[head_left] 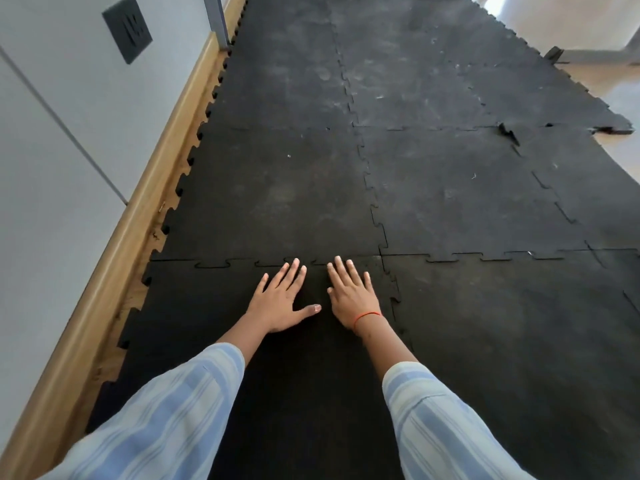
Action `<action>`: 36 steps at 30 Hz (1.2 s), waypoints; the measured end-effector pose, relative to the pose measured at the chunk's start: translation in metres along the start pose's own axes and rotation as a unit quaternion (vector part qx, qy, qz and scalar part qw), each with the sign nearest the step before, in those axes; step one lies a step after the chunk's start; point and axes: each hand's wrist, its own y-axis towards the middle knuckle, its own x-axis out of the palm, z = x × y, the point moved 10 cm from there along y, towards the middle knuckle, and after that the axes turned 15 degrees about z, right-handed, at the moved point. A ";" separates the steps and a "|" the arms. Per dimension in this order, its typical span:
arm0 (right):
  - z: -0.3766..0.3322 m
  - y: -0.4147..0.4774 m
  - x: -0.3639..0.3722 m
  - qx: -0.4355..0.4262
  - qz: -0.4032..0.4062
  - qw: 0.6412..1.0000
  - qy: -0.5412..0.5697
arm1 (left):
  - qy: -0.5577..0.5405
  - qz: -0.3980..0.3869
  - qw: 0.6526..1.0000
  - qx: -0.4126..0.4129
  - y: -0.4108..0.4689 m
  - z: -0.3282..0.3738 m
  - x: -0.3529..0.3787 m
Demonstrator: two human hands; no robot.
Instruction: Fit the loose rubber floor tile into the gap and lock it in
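A black rubber floor tile (214, 306) with jigsaw edges lies in the near left spot of the mat, beside the wall. Its far seam (242, 263) meets the tile beyond, with the teeth outlines still showing. My left hand (282, 301) lies flat on the tile, palm down, fingers spread, fingertips near that seam. My right hand (349, 296), with a red thread at the wrist, lies flat just to the right of it, fingers also reaching the seam. Neither hand holds anything. Down the tile's right side runs a toothed seam (394, 299) against the neighbouring tile.
Interlocked black tiles (433, 188) cover the floor ahead and to the right. A wooden skirting board (145, 202) and a pale wall with a dark socket plate (127, 27) run along the left. At the far right one tile corner (507, 131) is lifted, and bare light floor (616, 95) shows.
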 end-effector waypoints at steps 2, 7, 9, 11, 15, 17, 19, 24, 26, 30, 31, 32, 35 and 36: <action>-0.025 -0.005 0.008 -0.019 0.002 1.000 0.004 | 0.008 0.006 1.000 -0.023 -0.009 -0.018 0.000; -0.026 0.004 0.019 0.025 0.008 1.000 -0.008 | 0.011 0.006 1.000 -0.015 -0.008 -0.021 0.004; -0.027 0.013 0.020 0.030 -0.011 0.999 -0.012 | 0.015 -0.005 1.000 -0.008 -0.006 -0.023 0.003; -0.032 0.017 0.020 0.031 -0.025 0.999 -0.016 | 0.013 -0.011 1.000 0.004 -0.005 -0.023 -0.001; -0.031 0.019 0.018 0.038 -0.033 0.998 -0.024 | -0.017 0.002 0.999 -0.046 -0.016 -0.047 -0.012; -0.038 0.017 0.018 0.026 -0.034 0.999 -0.029 | -0.035 0.012 0.988 -0.153 -0.036 -0.090 -0.013; -0.057 0.015 0.022 -0.016 -0.030 0.999 -0.025 | -0.034 0.010 0.972 -0.233 -0.057 -0.132 -0.015; -0.087 0.010 0.031 -0.056 -0.013 0.998 -0.030 | -0.038 -0.025 0.965 -0.258 -0.058 -0.172 -0.021; -0.085 0.011 0.032 -0.042 -0.006 0.998 -0.035 | -0.032 -0.030 0.965 -0.259 -0.053 -0.176 -0.017; -0.087 0.013 0.034 -0.035 -0.008 0.998 -0.043 | -0.020 -0.028 0.968 -0.250 -0.050 -0.179 -0.017; -0.088 0.012 0.032 -0.037 -0.008 0.998 -0.047 | -0.014 -0.027 0.969 -0.247 -0.050 -0.178 -0.018; -0.088 0.012 0.031 -0.036 -0.010 0.998 -0.053 | -0.005 -0.032 0.968 -0.247 -0.052 -0.178 -0.019; -0.092 0.013 0.027 -0.021 -0.072 0.995 -0.061 | 0.027 -0.070 0.965 -0.251 -0.053 -0.177 -0.032; -0.094 0.014 0.022 -0.007 -0.103 0.993 -0.061 | 0.048 -0.094 0.962 -0.252 -0.054 -0.172 -0.046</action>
